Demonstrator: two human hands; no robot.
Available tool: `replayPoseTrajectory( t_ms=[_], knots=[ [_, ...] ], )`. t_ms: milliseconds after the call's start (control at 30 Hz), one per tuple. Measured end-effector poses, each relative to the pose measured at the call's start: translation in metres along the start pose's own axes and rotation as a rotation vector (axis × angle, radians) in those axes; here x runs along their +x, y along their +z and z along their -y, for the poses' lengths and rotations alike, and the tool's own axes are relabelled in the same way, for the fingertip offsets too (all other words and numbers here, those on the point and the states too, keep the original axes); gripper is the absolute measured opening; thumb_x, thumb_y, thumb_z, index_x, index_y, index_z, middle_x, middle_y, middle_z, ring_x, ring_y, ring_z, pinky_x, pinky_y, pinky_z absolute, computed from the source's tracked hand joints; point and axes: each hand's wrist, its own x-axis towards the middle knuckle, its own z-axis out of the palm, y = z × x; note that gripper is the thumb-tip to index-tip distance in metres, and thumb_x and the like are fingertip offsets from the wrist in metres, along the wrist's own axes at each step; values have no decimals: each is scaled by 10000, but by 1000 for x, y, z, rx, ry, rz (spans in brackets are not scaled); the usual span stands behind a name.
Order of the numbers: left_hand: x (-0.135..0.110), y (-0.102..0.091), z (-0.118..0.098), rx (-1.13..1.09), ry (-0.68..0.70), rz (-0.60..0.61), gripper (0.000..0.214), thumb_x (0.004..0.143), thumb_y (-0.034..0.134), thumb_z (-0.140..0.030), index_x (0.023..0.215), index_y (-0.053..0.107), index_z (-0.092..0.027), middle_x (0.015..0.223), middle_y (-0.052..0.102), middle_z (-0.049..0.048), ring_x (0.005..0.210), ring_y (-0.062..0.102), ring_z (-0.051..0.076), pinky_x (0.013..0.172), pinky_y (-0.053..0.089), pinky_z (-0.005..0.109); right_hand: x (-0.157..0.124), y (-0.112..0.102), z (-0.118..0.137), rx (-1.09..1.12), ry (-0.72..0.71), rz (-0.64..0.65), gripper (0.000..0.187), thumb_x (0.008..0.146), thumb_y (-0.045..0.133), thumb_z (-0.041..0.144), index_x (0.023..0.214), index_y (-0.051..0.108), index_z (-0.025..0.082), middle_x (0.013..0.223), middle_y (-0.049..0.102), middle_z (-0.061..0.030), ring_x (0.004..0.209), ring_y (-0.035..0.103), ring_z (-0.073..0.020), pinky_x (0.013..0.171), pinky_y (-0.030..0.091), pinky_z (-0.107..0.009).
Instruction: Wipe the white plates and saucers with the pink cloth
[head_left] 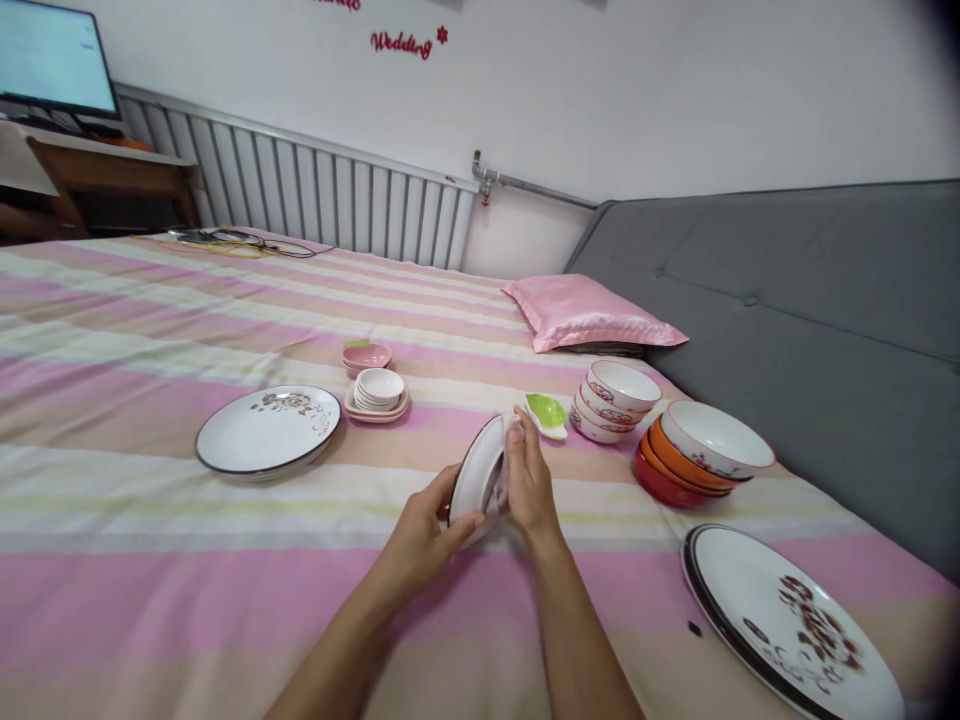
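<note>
Striped pink and cream bedding serves as the work surface, with crockery set out across it; a small white plate (477, 478) is held on edge above the sheet near the middle, its rim line running from about 7 to 1 o'clock and its face turned toward 9 o'clock. The left hand (429, 535) is clamped on the lower rim, thumb across the face and fingers behind; the right hand (529, 482) is clasped on the opposite side, fingers together and pointing up along the rim, with what seems to be a pale cloth (501, 478) pressed between palm and plate. Both hands are equally near, one to each side.

One green leaf dish (547, 413) lies just beyond the right fingertips at 1 o'clock; one stack of four patterned bowls (615, 402) is seen farther out at 2 o'clock; one stack at 3 o'clock is made up of a white bowl on two orange and one red bowl (701, 457). Large flowered plates are found in two places: at 10 o'clock (266, 430) and at 4 o'clock (787, 625). One stack of white saucers (379, 390) in a pink dish and one pink bowl (366, 356) are set at 11 o'clock; one pink pillow (589, 315) rests against the grey headboard (810, 290) at 1 o'clock.
</note>
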Motion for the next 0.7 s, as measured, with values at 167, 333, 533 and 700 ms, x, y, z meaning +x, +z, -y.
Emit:
replayPoseTrajectory(
  t_ms=[167, 333, 533, 700],
  knots=[
    [-1, 2, -1, 34, -27, 42, 490, 753, 590, -186, 1232, 484, -185, 1049, 630, 41, 897, 564, 196, 758, 447, 264, 3, -1, -8, 50, 93, -64, 526, 886, 342, 492, 1305, 440, 190, 1325, 499, -92, 1253, 415, -210, 1043, 303, -386],
    [-6, 7, 3, 161, -123, 61, 369, 681, 554, -99, 1043, 602, -152, 943, 670, 54, 836, 590, 218, 753, 452, 298, 1, -4, 5, 44, -25, -66, 418, 865, 437, 396, 1221, 542, 202, 1252, 570, -75, 1183, 491, -207, 1011, 354, -374],
    [-5, 7, 8, -11, -141, 29, 348, 700, 565, -133, 1048, 583, -133, 972, 670, 82, 861, 592, 232, 735, 467, 308, -5, -7, 29, -27, -294, 73, 312, 850, 505, 264, 1143, 608, 236, 1251, 576, -44, 1214, 473, -193, 1039, 350, -380],
    [-2, 3, 5, -156, -147, -54, 494, 662, 622, -116, 1143, 509, -135, 973, 643, 77, 870, 579, 220, 717, 463, 290, -10, -10, 44, -164, -435, 224, 286, 796, 581, 208, 1063, 657, 275, 1223, 595, -39, 1188, 495, -206, 1028, 366, -411]
  ],
)
